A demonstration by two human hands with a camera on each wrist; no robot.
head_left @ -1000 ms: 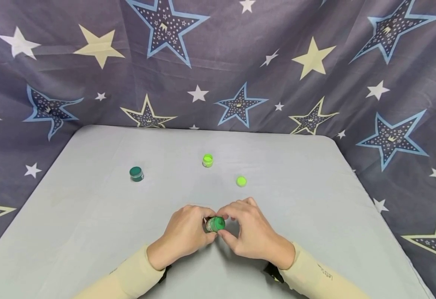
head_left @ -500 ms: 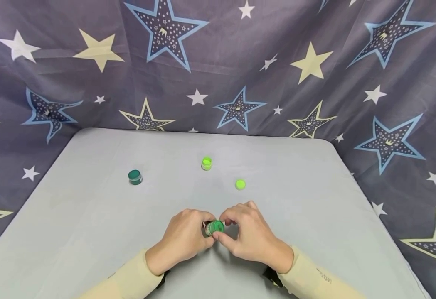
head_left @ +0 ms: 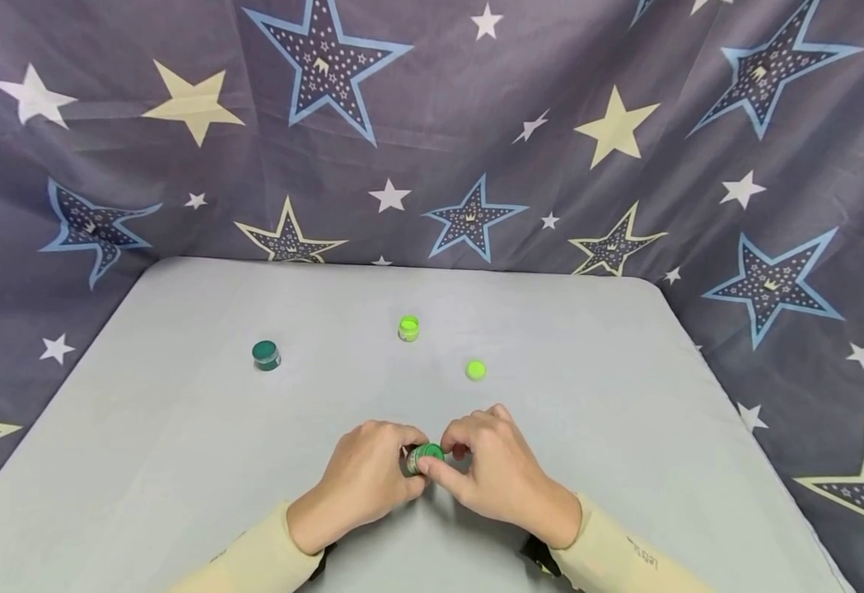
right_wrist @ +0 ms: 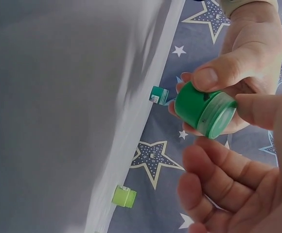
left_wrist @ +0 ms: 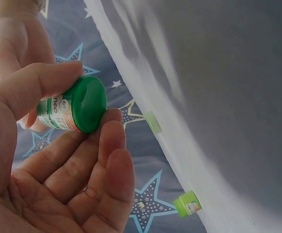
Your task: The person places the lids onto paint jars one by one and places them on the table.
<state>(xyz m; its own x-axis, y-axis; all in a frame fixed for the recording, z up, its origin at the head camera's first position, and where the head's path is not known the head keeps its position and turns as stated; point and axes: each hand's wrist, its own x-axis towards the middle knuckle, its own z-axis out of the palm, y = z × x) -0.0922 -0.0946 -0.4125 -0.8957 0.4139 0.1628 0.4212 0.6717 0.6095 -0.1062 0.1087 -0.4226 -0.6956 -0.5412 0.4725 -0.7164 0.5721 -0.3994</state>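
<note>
A small green paint jar is tilted on its side between the two hands, low over the middle of the table. My left hand grips its body, thumb on one side and fingers on the other. In the left wrist view, a printed label shows on the jar's side, and its green base faces outward. Around the lid, at the other end, are the thumb and index finger of my right hand. The right hand's remaining fingers are curled below the lid in the right wrist view.
Farther back, an uncapped lime-green jar stands on the grey table. A lime-green lid lies to its right. A capped dark teal jar is at the left. Star-patterned cloth surrounds the table.
The right thumb has moved up and left across the lid's near side, while the right index finger has shifted slightly right. The left hand keeps its grip on the jar.
</note>
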